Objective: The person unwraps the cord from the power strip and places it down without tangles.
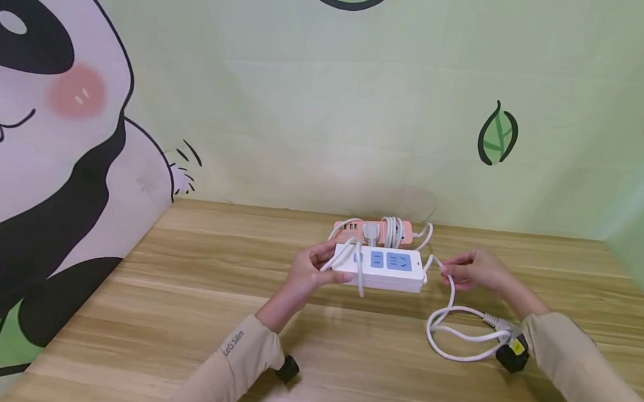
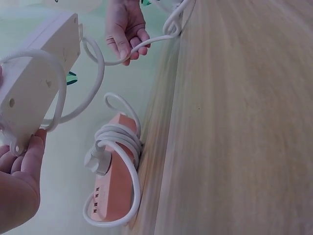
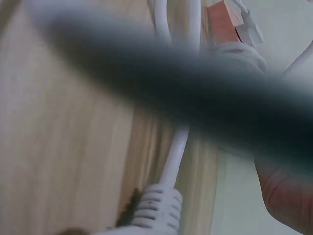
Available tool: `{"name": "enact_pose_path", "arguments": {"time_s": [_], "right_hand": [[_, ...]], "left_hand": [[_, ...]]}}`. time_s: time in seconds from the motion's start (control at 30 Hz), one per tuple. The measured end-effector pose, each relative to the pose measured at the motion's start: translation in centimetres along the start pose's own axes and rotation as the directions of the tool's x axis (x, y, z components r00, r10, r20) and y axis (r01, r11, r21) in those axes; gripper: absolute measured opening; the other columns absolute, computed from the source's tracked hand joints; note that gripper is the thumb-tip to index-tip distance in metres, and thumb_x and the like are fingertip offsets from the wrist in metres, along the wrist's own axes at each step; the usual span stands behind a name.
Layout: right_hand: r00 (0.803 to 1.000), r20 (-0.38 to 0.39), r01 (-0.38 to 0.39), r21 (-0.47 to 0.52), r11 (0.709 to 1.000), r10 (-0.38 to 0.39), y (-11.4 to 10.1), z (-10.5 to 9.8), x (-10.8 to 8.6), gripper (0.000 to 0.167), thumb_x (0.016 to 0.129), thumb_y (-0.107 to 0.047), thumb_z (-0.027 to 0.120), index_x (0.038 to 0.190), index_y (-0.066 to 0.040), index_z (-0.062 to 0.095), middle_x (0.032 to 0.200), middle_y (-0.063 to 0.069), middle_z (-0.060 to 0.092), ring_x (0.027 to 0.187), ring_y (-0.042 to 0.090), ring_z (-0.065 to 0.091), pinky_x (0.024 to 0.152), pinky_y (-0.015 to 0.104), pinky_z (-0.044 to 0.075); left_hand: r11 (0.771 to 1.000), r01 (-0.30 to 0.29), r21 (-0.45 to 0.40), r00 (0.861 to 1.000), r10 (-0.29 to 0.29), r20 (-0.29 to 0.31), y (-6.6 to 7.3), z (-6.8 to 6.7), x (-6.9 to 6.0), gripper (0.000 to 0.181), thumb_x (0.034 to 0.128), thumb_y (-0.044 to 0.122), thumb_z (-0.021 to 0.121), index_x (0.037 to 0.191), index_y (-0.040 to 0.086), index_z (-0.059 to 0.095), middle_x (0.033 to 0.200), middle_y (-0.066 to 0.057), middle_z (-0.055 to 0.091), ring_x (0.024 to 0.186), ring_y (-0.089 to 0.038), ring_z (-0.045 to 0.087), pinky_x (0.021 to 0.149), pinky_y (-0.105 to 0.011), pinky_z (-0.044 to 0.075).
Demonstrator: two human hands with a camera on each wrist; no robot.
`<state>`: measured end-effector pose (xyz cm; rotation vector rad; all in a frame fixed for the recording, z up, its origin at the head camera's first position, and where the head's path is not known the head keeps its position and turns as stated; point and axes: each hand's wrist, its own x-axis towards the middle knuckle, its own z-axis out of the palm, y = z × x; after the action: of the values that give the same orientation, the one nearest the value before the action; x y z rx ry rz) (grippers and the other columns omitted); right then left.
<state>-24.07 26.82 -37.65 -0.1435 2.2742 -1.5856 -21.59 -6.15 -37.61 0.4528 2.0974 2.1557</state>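
Note:
My left hand (image 1: 305, 275) holds a white power strip (image 1: 378, 280) with blue sockets by its left end, above the table. A loop of white cord hangs round that end. To the right, my right hand (image 1: 481, 271) pinches the strip's white cord (image 1: 451, 290) between thumb and fingers. The cord runs down in a loose loop to its plug (image 1: 502, 326), close to my right wrist. Its ribbed neck (image 3: 157, 205) shows in the right wrist view, where a dark blurred band hides much. Behind the white strip lies a pink power strip (image 2: 117, 188) wrapped in its own cord.
The wooden table (image 1: 217, 250) meets a pale green wall cloth (image 1: 331, 123) printed with a panda and leaves, just behind the pink strip. Black wrist devices (image 1: 287, 369) sit under both sleeves.

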Motion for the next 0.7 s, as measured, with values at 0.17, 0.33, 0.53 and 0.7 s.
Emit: {"name": "enact_pose_path", "arguments": {"time_s": [0.17,0.33,0.53,0.7], "right_hand": [[0.999,-0.040,-0.008,0.015,1.000,0.009,-0.1,-0.6,0.3,0.037,0.086,-0.003,0.058,0.111,0.023,0.049,0.077,0.010,0.069,0.067,0.013,0.065,0.059,0.025,0.054],[0.997,-0.073,-0.026,0.013,1.000,0.026,-0.3,-1.1,0.4,0.040,0.086,-0.008,0.060,0.113,0.021,0.050,0.073,0.004,0.069,0.066,0.011,0.065,0.058,0.025,0.053],[0.995,-0.090,-0.027,0.027,0.999,0.029,-1.0,-1.6,0.3,0.042,0.087,-0.008,0.060,0.114,0.021,0.048,0.075,0.004,0.069,0.068,0.012,0.065,0.062,0.027,0.054],[0.993,-0.120,-0.013,0.030,0.999,0.017,-1.6,-2.1,0.2,0.046,0.087,-0.009,0.059,0.118,0.022,0.044,0.074,0.002,0.069,0.069,0.011,0.066,0.064,0.027,0.054]], "left_hand": [[1.000,0.001,0.023,1.000,-0.002,0.029,0.0,0.0,-0.1,0.065,0.0686,-0.005,0.072,0.127,-0.010,0.044,0.119,-0.026,0.055,0.095,-0.016,0.058,0.078,-0.022,0.048],[0.999,0.002,0.040,0.999,-0.004,0.047,0.1,-0.1,-0.3,0.064,0.0682,-0.004,0.073,0.127,-0.008,0.046,0.119,-0.025,0.056,0.091,-0.013,0.058,0.076,-0.022,0.047],[0.999,-0.031,0.026,0.997,0.029,0.077,-0.2,0.0,-0.2,0.059,0.0664,-0.008,0.071,0.122,-0.009,0.051,0.118,-0.025,0.056,0.087,-0.009,0.059,0.073,-0.021,0.048],[0.999,-0.040,0.005,0.993,0.039,0.110,-0.5,0.1,-0.1,0.057,0.0655,-0.010,0.070,0.120,-0.010,0.052,0.116,-0.025,0.057,0.083,-0.006,0.059,0.071,-0.020,0.048]]}}
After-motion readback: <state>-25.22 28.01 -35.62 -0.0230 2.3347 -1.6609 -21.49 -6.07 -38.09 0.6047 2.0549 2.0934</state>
